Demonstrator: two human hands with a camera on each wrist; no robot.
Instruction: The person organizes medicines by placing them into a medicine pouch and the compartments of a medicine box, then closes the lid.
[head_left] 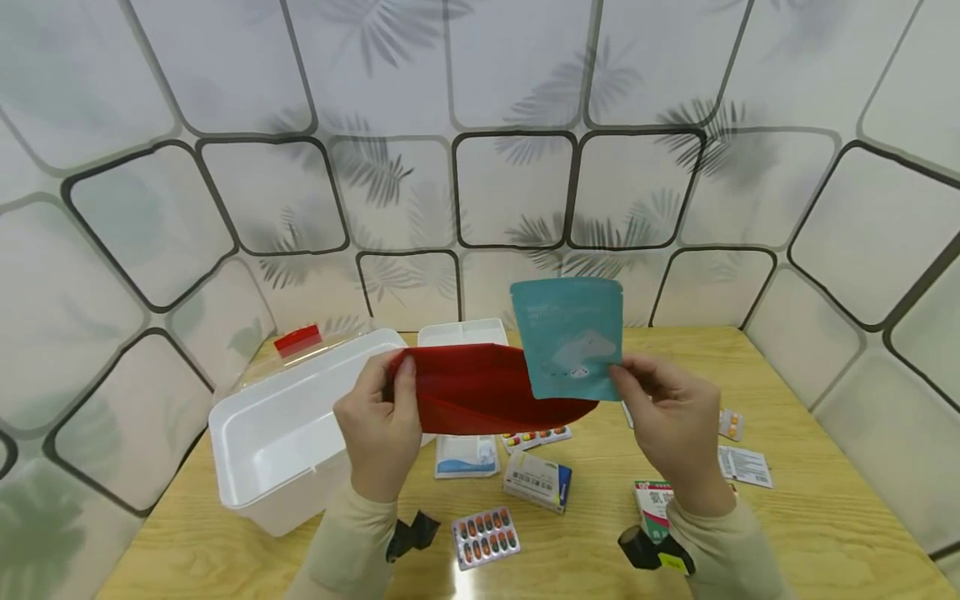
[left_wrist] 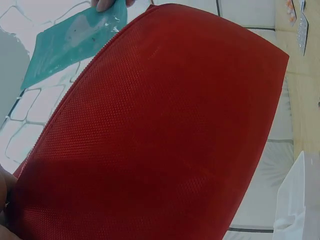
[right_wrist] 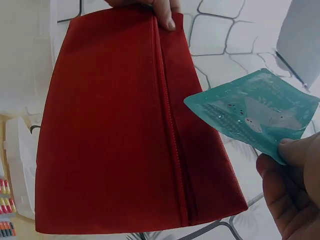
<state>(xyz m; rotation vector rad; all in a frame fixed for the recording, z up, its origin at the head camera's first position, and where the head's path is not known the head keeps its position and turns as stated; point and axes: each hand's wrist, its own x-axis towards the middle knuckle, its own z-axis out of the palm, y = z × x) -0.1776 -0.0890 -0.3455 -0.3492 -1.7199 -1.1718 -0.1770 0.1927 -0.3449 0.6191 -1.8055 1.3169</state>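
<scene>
In the head view my left hand (head_left: 384, 421) grips one end of a red zippered pouch (head_left: 472, 387), held up above the table. Thumb and fingers of my right hand (head_left: 671, 421) pinch the lower corner of a teal sachet (head_left: 573, 333) with a pale animal picture. From the head, the sachet overlaps the right part of the pouch. The right wrist view shows the pouch's zipper side (right_wrist: 165, 100) and the teal sachet (right_wrist: 257, 112) beside it, apart from the fabric. Red fabric (left_wrist: 165, 120) fills most of the left wrist view.
A white bin (head_left: 285, 433) stands at left, a bag with a red strip (head_left: 297, 340) behind it. On the wooden table lie a capsule blister (head_left: 486, 537), a medicine box (head_left: 537, 481), a white-blue packet (head_left: 467, 457), a green-white box (head_left: 652, 504) and a foil packet (head_left: 745, 467).
</scene>
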